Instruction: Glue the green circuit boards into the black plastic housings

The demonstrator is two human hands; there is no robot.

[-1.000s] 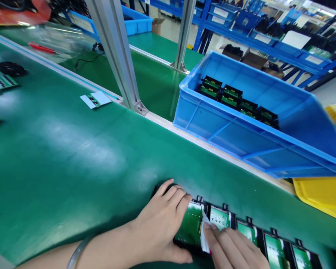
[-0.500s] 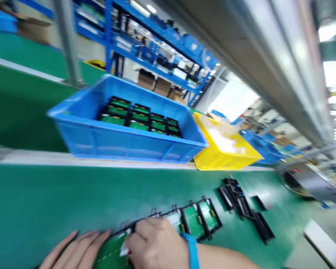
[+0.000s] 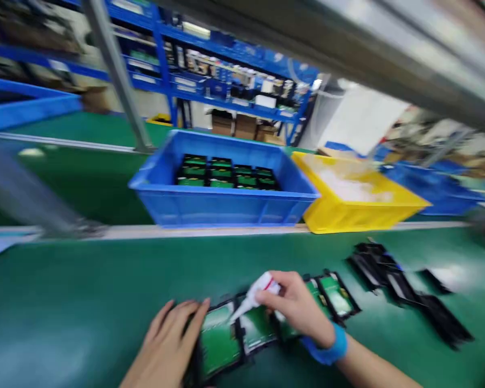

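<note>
Tube: small white tube [image 3: 255, 293] with a tapering nozzle, pointing down at the glossy green boards [image 3: 242, 331].
Right hand: right hand [image 3: 297, 307] is gripping the tube, fingers curled.
Left hand: left hand [image 3: 172, 345] is lying flat and spread, pressing the leftmost board.

Green boards [image 3: 220, 339] (blue crate [image 3: 222, 202])

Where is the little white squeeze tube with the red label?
In the head view, the small white squeeze tube with the red label is low and centre, held in the right hand, its nozzle pointing down-left at the row of green circuit boards in black frames beside the left hand.
</note>
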